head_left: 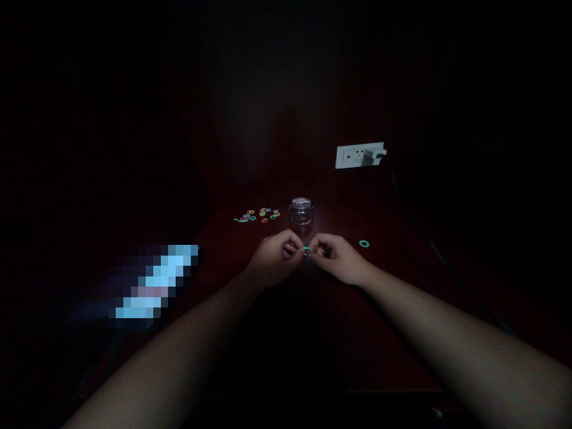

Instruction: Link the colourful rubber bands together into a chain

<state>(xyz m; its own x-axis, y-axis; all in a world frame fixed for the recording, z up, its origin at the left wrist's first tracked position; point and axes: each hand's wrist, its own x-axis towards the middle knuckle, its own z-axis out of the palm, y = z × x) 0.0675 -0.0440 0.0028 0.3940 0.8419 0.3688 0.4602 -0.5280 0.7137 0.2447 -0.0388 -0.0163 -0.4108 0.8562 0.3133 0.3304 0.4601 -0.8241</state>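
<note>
Between my two hands is a small green hair tie (307, 249), bent into a curved loop. My left hand (281, 253) pinches its left side with thumb and fingertips. From the other side my right hand (333, 255) grips it, also in a pinch. Just behind the hands stands a clear jar (301, 214) with its lid (301, 202) on. To the right of my right hand, another green ring (364, 243) lies flat on the dark red table (339, 322).
Several small coloured hair ties (263, 213) are scattered left of the jar. A lit, blurred-out screen (161, 286) lies at the left. On the back wall is a white socket (357, 156) with a plug in it. A cable (465, 283) runs along the right. The surroundings are very dark.
</note>
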